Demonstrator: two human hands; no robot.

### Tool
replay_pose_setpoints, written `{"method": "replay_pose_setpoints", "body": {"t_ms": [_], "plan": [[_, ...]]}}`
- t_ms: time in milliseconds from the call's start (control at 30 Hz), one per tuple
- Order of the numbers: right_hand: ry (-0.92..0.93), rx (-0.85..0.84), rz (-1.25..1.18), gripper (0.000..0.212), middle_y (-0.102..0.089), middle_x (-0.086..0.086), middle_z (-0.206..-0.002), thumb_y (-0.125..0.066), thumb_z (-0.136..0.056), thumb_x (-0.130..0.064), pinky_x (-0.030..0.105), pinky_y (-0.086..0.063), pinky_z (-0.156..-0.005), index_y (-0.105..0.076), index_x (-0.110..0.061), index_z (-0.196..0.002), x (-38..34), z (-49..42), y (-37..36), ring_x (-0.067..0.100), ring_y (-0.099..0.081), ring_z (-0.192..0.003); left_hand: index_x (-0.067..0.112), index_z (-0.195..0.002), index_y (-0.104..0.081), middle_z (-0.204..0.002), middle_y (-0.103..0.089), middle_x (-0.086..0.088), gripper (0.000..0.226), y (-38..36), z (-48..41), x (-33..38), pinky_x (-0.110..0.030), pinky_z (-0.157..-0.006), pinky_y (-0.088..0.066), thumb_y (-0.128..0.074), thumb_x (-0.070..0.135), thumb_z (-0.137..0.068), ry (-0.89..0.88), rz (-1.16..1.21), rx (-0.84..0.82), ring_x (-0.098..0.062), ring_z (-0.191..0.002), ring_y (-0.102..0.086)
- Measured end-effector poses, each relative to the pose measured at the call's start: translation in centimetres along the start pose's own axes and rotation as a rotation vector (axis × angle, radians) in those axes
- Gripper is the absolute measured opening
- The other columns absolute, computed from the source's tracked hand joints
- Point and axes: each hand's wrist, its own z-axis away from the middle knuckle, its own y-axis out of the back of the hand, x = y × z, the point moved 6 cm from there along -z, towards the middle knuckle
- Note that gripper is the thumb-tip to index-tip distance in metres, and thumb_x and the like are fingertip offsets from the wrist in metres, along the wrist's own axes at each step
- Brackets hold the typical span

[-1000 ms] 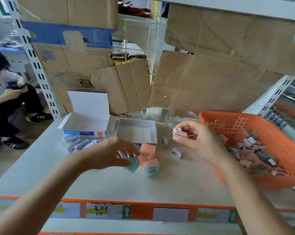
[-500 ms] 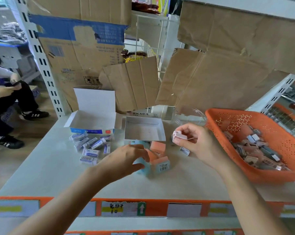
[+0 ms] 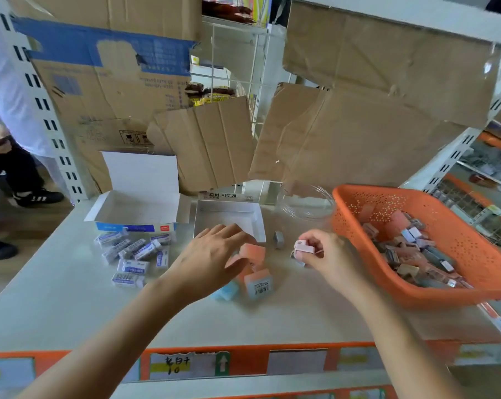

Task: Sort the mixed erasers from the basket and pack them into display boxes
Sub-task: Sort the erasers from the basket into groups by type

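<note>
Grey shelf surface (image 3: 56,298), left hand (image 3: 211,260) flat over orange block erasers (image 3: 255,251), right hand (image 3: 327,254) pinching small pink eraser (image 3: 302,245), orange perforated plastic basket (image 3: 459,243) to its right, brown cardboard sheets (image 3: 373,125) beyond.

the orange perforated plastic basket (image 3: 344,226) has smooth, faintly glossy walls. the pale grey bench (image 3: 56,298) looks smooth and matt. the white open-lidded paperboard box (image 3: 140,174) and the small square white paperboard tray (image 3: 229,210) are matt. the creased brown corrugated cardboard sheets (image 3: 373,125) look dull and rough. the white-and-blue paper-sleeved erasers (image 3: 132,266) carry printed wrappers; the small pale pink eraser (image 3: 302,245) looks smooth.
</note>
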Motion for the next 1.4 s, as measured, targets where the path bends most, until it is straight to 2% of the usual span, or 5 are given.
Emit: {"method": "replay_pose_setpoints", "body": {"t_ms": [200, 533, 667, 933, 1400], "plan": [[-0.049, 0.066, 0.188, 0.028, -0.065, 0.009, -0.108, -0.066, -0.080, -0.005, 0.029, -0.042, -0.083, -0.064, -0.005, -0.108, 2.6, -0.5, -0.3, 0.026, -0.060, -0.098, 0.031, -0.126, -0.051, -0.123, -0.052, 0.010, 0.035, -0.6, -1.1, -0.1, -0.026, -0.092, -0.041, -0.052, 0.034, -0.091, 0.007, 0.012, -0.013, -0.012, -0.111, -0.050], [0.033, 0.011, 0.208, 0.039, -0.057, 0.002, -0.124, -0.062, -0.085, -0.011, 0.027, -0.042, -0.093, -0.056, -0.013, -0.123, 1.3, -0.4, 0.2, 0.019, -0.056, -0.111, 0.025, -0.122, -0.056, -0.118, -0.056, 0.007, 0.032, -0.3, -2.9, 0.9, -0.028, -0.084, -0.042, -0.056, 0.030, -0.090, 0.017, 0.018, 0.047, -0.018, -0.104, -0.056], [0.155, 0.078, 0.153, 0.036, -0.062, -0.005, -0.117, -0.065, -0.085, -0.020, 0.016, -0.040, -0.087, -0.059, -0.018, -0.120, -1.2, 0.5, 4.1, 0.009, -0.057, -0.105, 0.025, -0.118, -0.057, -0.114, -0.058, 0.007, 0.035, -0.2, -4.7, 2.6, -0.030, -0.079, -0.045, -0.048, 0.037, -0.087, -0.006, 0.022, 0.073, -0.019, -0.098, -0.058], [0.095, 0.113, 0.056, 0.027, -0.065, -0.008, -0.101, -0.066, -0.084, -0.018, 0.025, -0.050, -0.084, -0.064, -0.022, -0.111, 4.7, -0.1, 14.2, 0.008, -0.062, -0.093, 0.017, -0.113, -0.061, -0.112, -0.059, 0.002, 0.042, -1.0, -11.0, 9.5, -0.026, -0.081, -0.045, -0.043, 0.040, -0.083, -0.118, 0.119, 0.106, -0.020, -0.098, -0.059], [0.063, -0.325, 0.229, 0.034, -0.061, -0.005, -0.117, -0.062, -0.088, -0.020, 0.017, -0.043, -0.082, -0.058, -0.023, -0.122, 17.7, -2.2, 17.6, 0.006, -0.057, -0.104, 0.024, -0.128, -0.051, -0.130, -0.053, 0.002, 0.037, -11.0, -20.0, 18.7, -0.031, -0.094, -0.042, -0.052, 0.027, -0.090, 0.000, -0.037, -0.327, -0.018, -0.113, -0.053]]}}
